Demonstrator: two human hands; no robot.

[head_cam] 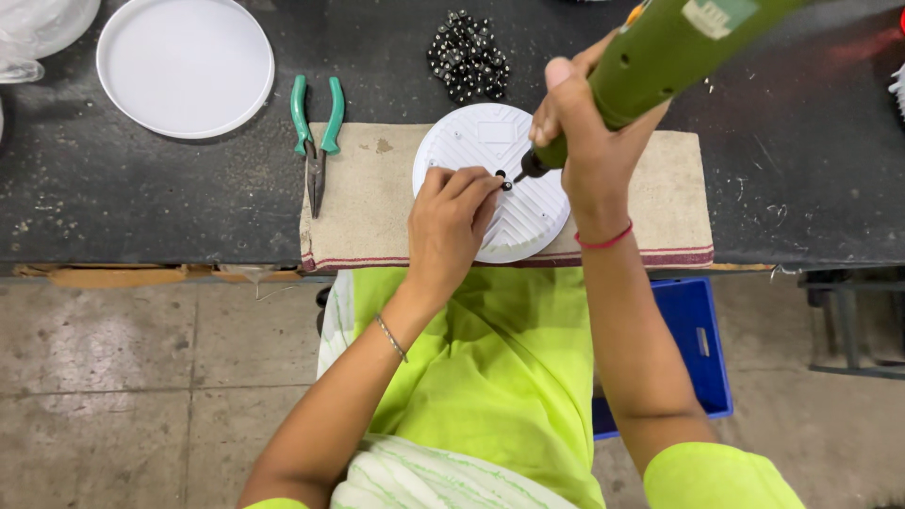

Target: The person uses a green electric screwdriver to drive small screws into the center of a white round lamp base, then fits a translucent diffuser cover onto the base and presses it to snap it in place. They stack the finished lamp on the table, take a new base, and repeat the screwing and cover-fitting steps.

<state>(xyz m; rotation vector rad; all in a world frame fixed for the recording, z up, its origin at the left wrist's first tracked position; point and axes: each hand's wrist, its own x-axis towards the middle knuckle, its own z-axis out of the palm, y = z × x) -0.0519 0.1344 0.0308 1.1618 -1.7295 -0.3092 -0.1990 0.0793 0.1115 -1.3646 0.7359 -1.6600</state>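
1. The bench (141,203) has a dark, scuffed top marked with pale flecks and scratches.
2. A beige cloth (363,221) with a red stripe along its near hem lies over the front edge of the bench.
3. A strip of brown cardboard (113,276) sticks out under the front edge at the left.
4. The floor (141,377) is grey concrete in large slabs with visible joints, stained and worn.
5. A blue crate (702,344) stands on the floor under the bench, to the right.
6. A dark metal frame (853,320) stands at the far right, below the bench.
7. Light is even, with soft shadows.
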